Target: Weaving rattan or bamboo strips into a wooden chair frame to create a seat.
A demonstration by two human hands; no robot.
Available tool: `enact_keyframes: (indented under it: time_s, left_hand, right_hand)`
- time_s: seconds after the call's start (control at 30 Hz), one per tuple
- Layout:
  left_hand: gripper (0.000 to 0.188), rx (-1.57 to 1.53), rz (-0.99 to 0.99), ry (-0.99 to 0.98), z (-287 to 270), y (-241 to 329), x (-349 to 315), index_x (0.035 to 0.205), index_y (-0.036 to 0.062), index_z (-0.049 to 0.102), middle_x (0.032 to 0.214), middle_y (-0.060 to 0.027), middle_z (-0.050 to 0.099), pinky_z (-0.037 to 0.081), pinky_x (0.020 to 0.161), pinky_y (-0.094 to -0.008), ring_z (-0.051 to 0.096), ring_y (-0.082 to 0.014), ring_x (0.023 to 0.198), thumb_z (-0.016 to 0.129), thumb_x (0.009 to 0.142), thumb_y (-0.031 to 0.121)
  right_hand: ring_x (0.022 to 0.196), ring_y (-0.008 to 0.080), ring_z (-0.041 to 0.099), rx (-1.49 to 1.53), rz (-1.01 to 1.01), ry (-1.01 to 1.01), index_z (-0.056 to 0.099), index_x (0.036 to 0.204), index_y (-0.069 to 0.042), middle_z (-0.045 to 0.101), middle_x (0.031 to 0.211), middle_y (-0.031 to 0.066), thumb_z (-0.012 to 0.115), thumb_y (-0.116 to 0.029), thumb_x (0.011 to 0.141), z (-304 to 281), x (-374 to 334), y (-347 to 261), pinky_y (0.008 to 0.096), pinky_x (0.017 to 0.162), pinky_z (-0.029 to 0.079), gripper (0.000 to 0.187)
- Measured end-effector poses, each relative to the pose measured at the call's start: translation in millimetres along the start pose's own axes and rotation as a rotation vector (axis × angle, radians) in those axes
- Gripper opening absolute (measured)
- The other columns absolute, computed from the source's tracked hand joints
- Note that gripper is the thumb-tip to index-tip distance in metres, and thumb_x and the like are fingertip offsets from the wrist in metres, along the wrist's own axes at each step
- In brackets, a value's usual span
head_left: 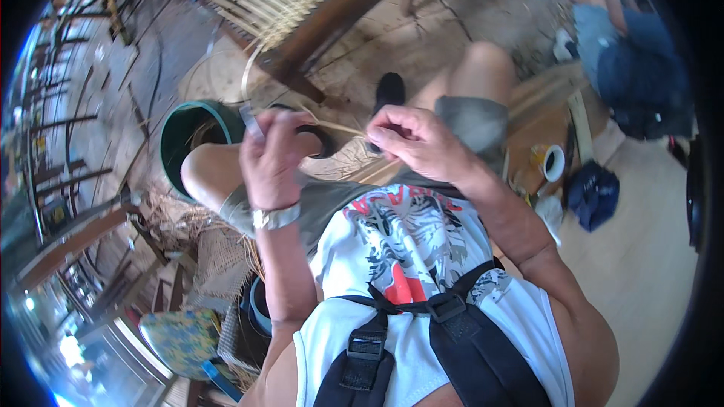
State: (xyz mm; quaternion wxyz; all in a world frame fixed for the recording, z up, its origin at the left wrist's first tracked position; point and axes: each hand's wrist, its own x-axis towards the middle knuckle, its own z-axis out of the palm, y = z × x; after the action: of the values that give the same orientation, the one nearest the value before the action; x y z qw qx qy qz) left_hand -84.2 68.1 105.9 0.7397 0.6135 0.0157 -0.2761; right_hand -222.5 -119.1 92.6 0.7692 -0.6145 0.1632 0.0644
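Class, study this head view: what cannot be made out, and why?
All in the head view:
Shiny object in the left hand: blurred, and partly hidden by fingers, so its kind is unclear.
Pale strip: hidden where the right hand pinches it.
Green bucket: the knee hides part of it.
Woven panel: cut off by the top edge.

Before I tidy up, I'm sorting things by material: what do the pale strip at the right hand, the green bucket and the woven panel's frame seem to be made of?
Pale strip: probably cane or similar plant fibre, seemingly matt; thin and tan.
Green bucket: likely plastic, smooth; evenly coloured with a rounded rim.
Frame: apparently wood; a thick brown bar, finish too blurred to tell.
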Motion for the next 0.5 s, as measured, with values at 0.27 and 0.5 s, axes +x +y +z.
enact_keyframes:
  time_s: [0.27, 0.5]
  left_hand:
    - [0.006, 0.012, 0.208, 0.696, -261.7, 33.3, -101.0, 0.100, 0.0092, 0.064, 0.090, -0.0071, 0.073, 0.030, 0.040, -0.0164, 0.040, -0.0014, 0.048, 0.066, 0.099, 0.015]
    - [0.005, -0.186, 0.135, 0.723, -305.4, 12.2, -145.9, 0.097, 0.0108, 0.062, 0.095, -0.0097, 0.073, 0.031, 0.039, -0.0172, 0.041, -0.0025, 0.048, 0.066, 0.099, 0.013]
  right_hand:
    - [0.077, 0.0038, 0.053, -0.404, 0.144, -0.204, 0.069, 0.093, -0.002, 0.059, 0.081, -0.0050, 0.069, -0.010, 0.095, -78.0, 8.0, -31.9, 0.0221, 0.068, 0.044, 0.008]
    - [0.071, 0.0166, 0.060, -0.884, -0.060, -0.160, 0.065, 0.092, 0.002, 0.063, 0.079, 0.0043, 0.068, -0.005, 0.091, -44.1, 8.2, -65.4, 0.0309, 0.067, 0.047, 0.008]
